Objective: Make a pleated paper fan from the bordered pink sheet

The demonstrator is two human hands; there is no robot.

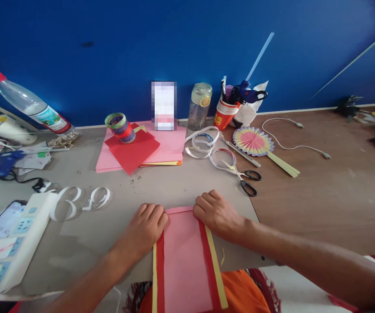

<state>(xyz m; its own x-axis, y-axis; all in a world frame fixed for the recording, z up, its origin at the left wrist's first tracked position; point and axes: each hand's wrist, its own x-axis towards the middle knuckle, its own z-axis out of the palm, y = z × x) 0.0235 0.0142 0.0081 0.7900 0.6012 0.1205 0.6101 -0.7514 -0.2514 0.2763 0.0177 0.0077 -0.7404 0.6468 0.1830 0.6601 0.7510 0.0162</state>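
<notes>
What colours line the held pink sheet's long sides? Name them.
Red, then yellow outermost, on both sides of the pink sheet; the head view shows it.

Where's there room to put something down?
The brown tabletop is bare between the paper fan and the right forearm. Some grey tabletop is free between the curled white strip and left hand. It's crowded around the power strip and scissors.

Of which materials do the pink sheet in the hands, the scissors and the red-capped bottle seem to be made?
Pink sheet: probably paper, matte; its top edge shows a thin fold, without shine.
Scissors: handles smooth and black, likely plastic; blades pale, perhaps metal.
Bottle: glossy, probably plastic; its body is see-through, though glass is not excluded.
</notes>
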